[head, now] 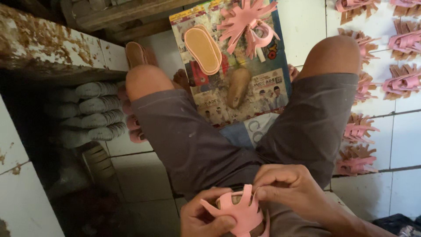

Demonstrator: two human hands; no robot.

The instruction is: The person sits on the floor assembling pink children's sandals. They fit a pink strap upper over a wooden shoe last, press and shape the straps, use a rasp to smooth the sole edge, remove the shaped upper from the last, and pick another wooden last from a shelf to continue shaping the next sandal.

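Note:
Low in the head view, both my hands work on a pink cut-out sandal upper (240, 211) with several straps. My left hand (204, 217) grips it from below and from the left. My right hand (290, 188) pinches one of its upper straps between thumb and fingertips. The piece rests over my lap, between my knees in grey shorts (206, 140).
A printed sheet (263, 87) on the white tiled floor carries a tan insole (202, 49), a wooden shoe last (237, 87) and another pink strapped upper (247, 24). Several finished pink uppers (401, 81) lie in rows at right. A stack of grey lasts (94, 114) stands at left.

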